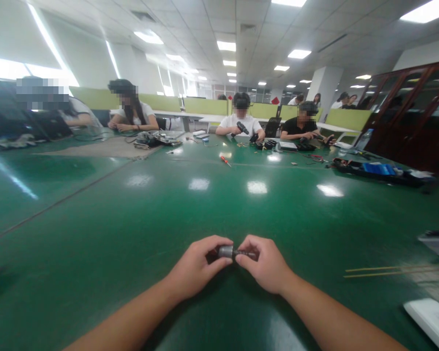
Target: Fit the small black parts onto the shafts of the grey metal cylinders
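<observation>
We can read no text, label, brand, number or sign anywhere in this view. The red diamond by the far partitions is too small for us to tell whether it bears any characters, and on the grey metal piece and the dark shaft beside it we make out no lettering.

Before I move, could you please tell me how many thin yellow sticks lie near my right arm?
2: the far stick and the near stick, side by side on the table, right of your right hand. More may be hidden past the picture's right edge.
</observation>
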`<state>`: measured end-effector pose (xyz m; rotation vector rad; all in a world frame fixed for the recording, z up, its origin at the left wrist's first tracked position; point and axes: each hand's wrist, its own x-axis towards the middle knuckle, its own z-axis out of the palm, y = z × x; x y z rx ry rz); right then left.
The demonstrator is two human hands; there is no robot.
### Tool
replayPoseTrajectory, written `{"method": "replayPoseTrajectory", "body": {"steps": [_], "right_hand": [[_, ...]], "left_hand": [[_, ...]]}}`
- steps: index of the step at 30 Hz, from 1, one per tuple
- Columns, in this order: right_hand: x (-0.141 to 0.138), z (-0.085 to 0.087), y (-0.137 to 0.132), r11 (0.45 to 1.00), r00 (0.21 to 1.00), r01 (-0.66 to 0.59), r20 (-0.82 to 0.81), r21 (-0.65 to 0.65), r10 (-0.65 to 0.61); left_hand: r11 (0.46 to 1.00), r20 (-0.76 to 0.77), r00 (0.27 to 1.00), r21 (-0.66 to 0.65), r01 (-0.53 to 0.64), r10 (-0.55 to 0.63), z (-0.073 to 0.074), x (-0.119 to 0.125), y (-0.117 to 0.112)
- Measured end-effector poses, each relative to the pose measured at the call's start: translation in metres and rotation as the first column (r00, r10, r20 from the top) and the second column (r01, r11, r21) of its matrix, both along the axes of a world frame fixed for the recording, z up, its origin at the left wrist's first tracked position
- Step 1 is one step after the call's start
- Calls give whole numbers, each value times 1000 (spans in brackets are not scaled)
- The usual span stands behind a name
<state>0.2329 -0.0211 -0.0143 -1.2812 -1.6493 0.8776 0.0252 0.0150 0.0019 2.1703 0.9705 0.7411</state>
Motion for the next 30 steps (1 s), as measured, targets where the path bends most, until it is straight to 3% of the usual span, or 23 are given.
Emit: {"method": "replayPoseTrajectory", "body": {"steps": [30], "right_hand": [[2,-3,3,998,997,8,-74,-63,-12]], "left_hand": [[997,14,999,-55,-45,46,-1,0,1]]}}
